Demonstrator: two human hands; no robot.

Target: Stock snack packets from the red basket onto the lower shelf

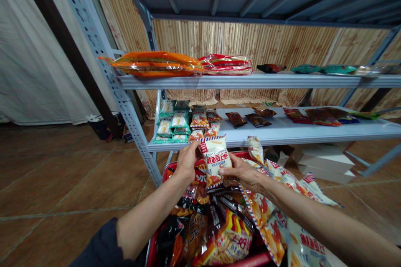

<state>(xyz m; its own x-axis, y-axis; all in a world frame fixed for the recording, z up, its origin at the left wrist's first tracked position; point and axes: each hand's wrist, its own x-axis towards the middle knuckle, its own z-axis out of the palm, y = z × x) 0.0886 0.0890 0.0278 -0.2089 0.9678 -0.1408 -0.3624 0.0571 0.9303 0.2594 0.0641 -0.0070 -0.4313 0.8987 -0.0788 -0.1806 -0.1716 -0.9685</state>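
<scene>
A white snack bag [216, 162] with red lettering and a striped edge is held up between both hands, in front of the lower shelf. My left hand [188, 160] grips its left edge near the top. On its lower right side, my right hand [242, 171] is closed with the thumb across the front. Below sits a red basket [152, 233] full of snack packets, among them a yellow and red bag [232, 240] and dark packets. More white snack bags [272, 212] hang over its right side, partly hidden by my right forearm.
The lower shelf [269, 135] bears stacked green and white packets [173, 121], small orange-white bags [200, 119] and dark packets [235, 119]. Along the upper shelf [219, 81] lie orange bags [159, 62] and red bags [227, 64]. A metal post [119, 91] stands left; white boxes [322, 160] sit underneath.
</scene>
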